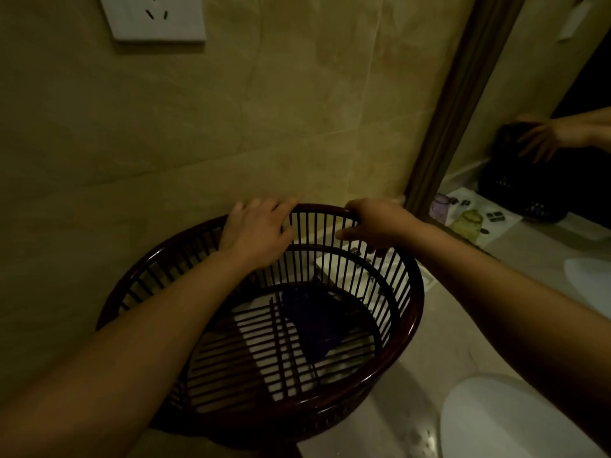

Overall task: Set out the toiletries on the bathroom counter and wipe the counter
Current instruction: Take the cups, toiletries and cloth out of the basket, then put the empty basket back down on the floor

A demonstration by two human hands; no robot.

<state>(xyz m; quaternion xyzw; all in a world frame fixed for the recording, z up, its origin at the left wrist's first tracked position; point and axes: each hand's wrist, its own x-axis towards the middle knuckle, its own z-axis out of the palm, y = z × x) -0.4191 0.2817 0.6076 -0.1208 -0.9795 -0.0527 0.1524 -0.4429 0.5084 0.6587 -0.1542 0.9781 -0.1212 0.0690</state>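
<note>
Gripping the far rim of the dark slatted basket: left hand and right hand both closed on it. Purple pouch lies below my hands (other contents unclear). Step: setting out; next, lift the pouch onto the counter.

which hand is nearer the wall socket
Left. The left hand grips the basket rim below the socket; the right hand holds the rim farther right, toward the mirror.
</note>
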